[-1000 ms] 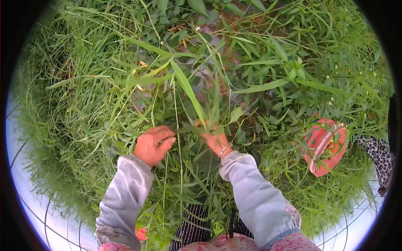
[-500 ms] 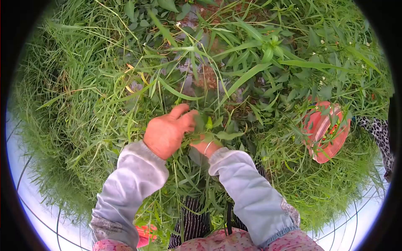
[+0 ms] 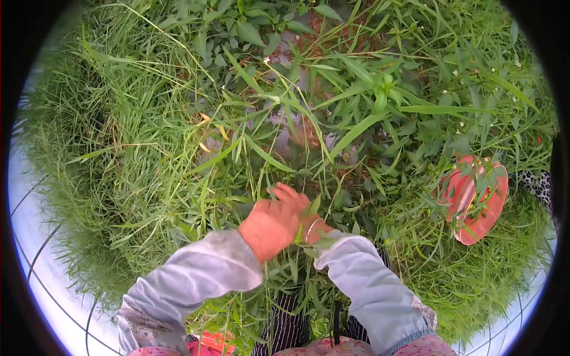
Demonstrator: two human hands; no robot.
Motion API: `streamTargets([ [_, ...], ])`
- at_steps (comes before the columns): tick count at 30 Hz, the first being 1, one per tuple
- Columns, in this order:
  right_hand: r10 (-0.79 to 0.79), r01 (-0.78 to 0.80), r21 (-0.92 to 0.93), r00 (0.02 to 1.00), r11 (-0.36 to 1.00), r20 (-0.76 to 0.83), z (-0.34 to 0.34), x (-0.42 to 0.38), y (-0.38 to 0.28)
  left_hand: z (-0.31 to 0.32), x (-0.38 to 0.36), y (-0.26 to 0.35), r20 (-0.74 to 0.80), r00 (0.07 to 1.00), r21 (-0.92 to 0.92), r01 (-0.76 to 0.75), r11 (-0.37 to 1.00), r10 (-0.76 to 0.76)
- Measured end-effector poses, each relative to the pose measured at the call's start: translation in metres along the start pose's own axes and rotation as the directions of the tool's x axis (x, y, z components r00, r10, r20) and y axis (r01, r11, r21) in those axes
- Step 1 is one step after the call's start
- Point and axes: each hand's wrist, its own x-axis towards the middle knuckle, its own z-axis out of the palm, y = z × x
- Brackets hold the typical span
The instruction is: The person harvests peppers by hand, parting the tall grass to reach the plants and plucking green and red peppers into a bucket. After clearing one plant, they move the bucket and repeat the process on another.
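Among leafy green stems, my left hand [image 3: 274, 224] is low in the middle of the view, back of the hand up, its fingers curving over toward the right hand; what lies under them is hidden. Close against it on the right is my right hand [image 3: 313, 228], with a bracelet at the wrist. Its fingers are mostly hidden behind the left hand and some leaves [image 3: 314, 205]. Both forearms wear pale grey sleeves.
A red basket [image 3: 475, 202] with small red and green items stands in the grass at the right, beside leopard-print cloth [image 3: 536, 187]. Another red object [image 3: 215, 343] is at the bottom. Tall grass [image 3: 130, 130] and broad-leaved plants surround patches of reddish soil.
My left hand has moved right and down, now nearly over the right hand. The right hand sits slightly lower and further right. The whole view has shifted a little.
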Motion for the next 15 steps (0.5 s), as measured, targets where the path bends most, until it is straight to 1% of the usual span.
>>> streamTargets([
  [1,-0.011,0.011,0.007,1.000,1.000,-0.013,-0.001,-0.003,0.003,-0.010,-0.004,0.005,0.103,0.994,-0.065,0.047,0.997,-0.040],
  [2,-0.040,0.038,-0.062,0.999,0.997,-0.025,-0.002,-0.008,0.006,-0.018,-0.008,0.009,0.207,0.976,-0.126,0.100,0.987,-0.072],
  [4,-0.095,0.084,-0.204,0.995,0.975,-0.043,-0.011,-0.015,0.005,-0.027,-0.016,0.014,0.346,0.937,-0.152,0.107,0.983,-0.048],
  [5,0.020,-0.007,0.270,0.999,0.963,-0.044,-0.009,-0.013,0.004,-0.030,-0.016,0.014,0.411,0.911,-0.165,0.113,0.980,-0.036],
  [6,0.134,-0.067,0.685,0.990,0.725,-0.045,-0.006,-0.010,0.002,-0.035,-0.015,0.012,0.472,0.880,-0.172,0.156,0.973,-0.058],
  [7,0.064,-0.036,0.340,0.995,0.940,-0.072,-0.025,-0.013,-0.009,-0.039,-0.012,0.011,0.532,0.843,-0.178,0.200,0.964,-0.076],
  [8,-0.011,0.007,-0.060,0.997,0.998,-0.071,-0.035,-0.013,-0.016,-0.042,-0.010,0.009,0.591,0.801,-0.181,0.243,0.953,-0.092],
  [11,-0.014,0.011,-0.027,0.997,1.000,-0.078,-0.026,-0.007,-0.012,-0.043,-0.012,-0.007,0.637,0.766,-0.232,0.304,0.924,-0.092],
  [14,0.007,-0.008,-0.037,1.000,0.999,-0.020,-0.032,-0.004,-0.018,-0.056,-0.014,-0.021,0.643,0.756,-0.315,0.410,0.856,-0.125],
  [15,-0.001,0.000,-0.048,1.000,0.999,-0.014,-0.031,-0.003,-0.018,-0.057,-0.014,-0.023,0.668,0.733,-0.303,0.427,0.852,-0.129],
])
